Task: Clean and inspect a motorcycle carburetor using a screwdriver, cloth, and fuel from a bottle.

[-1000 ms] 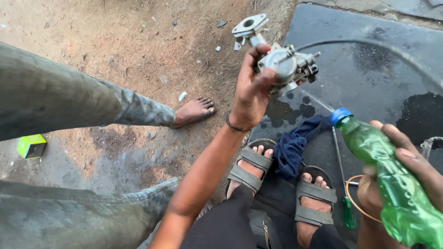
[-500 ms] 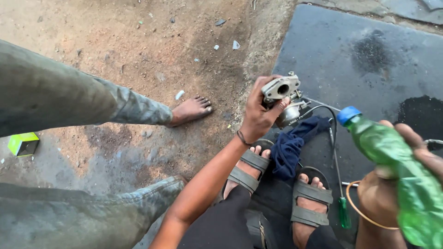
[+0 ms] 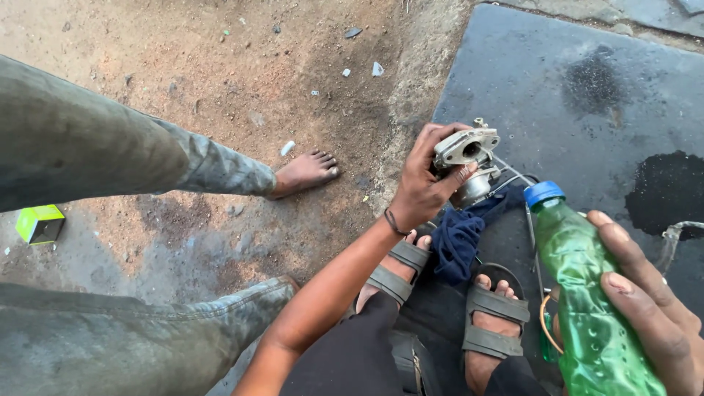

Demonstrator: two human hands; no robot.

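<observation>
While the left hand (image 3: 425,183) was raised high and out over the dark slab a second ago, it has now come down and in toward the body, bringing the grey metal carburettor (image 3: 469,163) with it; its fingers (image 3: 458,176) are clamped around the casting, thumb side on the near face, flange with its round bore turned up and toward the camera. A thin cable (image 3: 513,174) trails off the part on the far side of those fingers, to the right. Just below the fingers lies a dark blue rag (image 3: 458,238), draped between the two sandalled feet (image 3: 499,323), and the carburettor now hangs close above it, not touching as far as I can tell. The right hand (image 3: 645,308) has shifted little: fingers wrapped on the green plastic bottle (image 3: 587,308), blue cap (image 3: 544,193) on, neck pointing up and toward the carburettor, near but apart. Judgement: part and bottle have been drawn closer together, so the bore is presented for whatever the bottle holds, yet the cap is on, so nothing is being poured. Off to the left of the fingers, another person's bare foot (image 3: 304,172) and trouser legs (image 3: 110,158) rest on the dirt ground (image 3: 220,66); a small green box (image 3: 40,224) sits well apart.
</observation>
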